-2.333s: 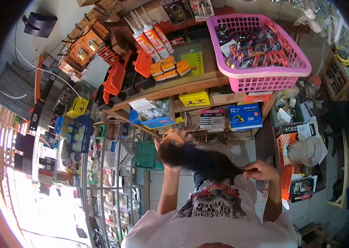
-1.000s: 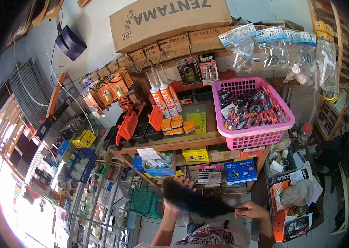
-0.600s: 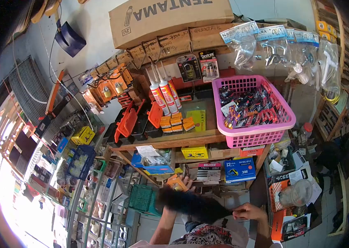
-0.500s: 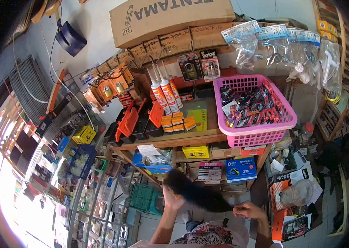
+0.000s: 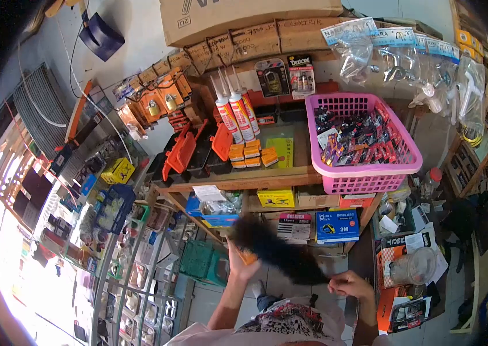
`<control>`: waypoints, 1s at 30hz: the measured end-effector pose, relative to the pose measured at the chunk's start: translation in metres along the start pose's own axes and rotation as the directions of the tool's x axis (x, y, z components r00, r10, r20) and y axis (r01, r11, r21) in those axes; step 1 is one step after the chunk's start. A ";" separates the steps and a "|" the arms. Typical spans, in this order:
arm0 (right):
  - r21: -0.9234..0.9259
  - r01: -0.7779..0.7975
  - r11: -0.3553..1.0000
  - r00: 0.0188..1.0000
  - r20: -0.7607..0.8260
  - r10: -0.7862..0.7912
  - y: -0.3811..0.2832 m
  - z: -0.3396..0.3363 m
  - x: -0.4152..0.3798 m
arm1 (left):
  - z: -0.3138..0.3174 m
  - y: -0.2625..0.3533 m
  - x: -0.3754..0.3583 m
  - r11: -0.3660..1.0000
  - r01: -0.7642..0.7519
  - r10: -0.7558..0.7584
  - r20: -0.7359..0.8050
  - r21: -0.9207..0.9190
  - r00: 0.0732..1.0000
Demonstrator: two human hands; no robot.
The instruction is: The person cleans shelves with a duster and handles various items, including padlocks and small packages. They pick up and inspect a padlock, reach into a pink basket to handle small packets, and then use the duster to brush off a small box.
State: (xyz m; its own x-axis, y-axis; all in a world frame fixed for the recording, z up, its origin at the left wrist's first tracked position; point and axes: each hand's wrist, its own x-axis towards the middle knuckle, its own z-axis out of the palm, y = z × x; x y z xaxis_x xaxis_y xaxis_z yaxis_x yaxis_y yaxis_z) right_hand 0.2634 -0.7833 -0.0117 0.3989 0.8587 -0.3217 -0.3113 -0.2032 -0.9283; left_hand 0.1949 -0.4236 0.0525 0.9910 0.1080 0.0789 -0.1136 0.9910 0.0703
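Observation:
A black, fluffy duster [image 5: 281,254], blurred by motion, stretches between my two hands in front of the lower shelf. My right hand [image 5: 350,285] is closed around its narrow right end. Its bushy left end lies over my left hand [image 5: 240,266], which grips a small orange item [image 5: 248,257]. Much of that item is hidden behind the dark bristles, so its exact kind cannot be made out.
Before me stands a wooden shelf [image 5: 238,183] with sealant tubes [image 5: 237,115], small orange boxes [image 5: 245,155] and a pink basket [image 5: 371,171] of small packets. A glass display case [image 5: 122,282] is at left. A clear jar [image 5: 414,265] sits among goods at right.
The duster has shifted upward in view, over the orange item, more of which now shows in my left hand. My right hand has risen slightly. The whole view has shifted a little.

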 end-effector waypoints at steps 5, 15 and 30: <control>0.058 0.150 0.987 0.989 -0.004 -0.150 -0.013 0.000 -0.011 | -0.052 0.019 -0.004 0.929 -0.102 0.181 -0.197 0.355 0.963; -0.278 0.109 0.954 0.981 -0.123 -0.148 -0.017 0.027 0.004 | -0.016 0.014 -0.008 0.953 -0.167 0.201 -0.115 0.252 0.973; -0.278 0.135 0.951 0.974 -0.139 -0.179 -0.001 0.049 0.023 | -0.018 0.016 -0.004 0.902 -0.345 0.385 -0.126 0.259 0.914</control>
State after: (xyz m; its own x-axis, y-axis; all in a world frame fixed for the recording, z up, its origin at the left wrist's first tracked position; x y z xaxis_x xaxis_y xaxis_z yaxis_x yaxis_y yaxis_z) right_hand 0.2311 -0.7404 -0.0091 0.5644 0.8072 -0.1728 -0.0026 -0.2076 -0.9782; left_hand 0.1902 -0.4068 0.0356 0.8711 0.4903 -0.0259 -0.4622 0.8367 0.2939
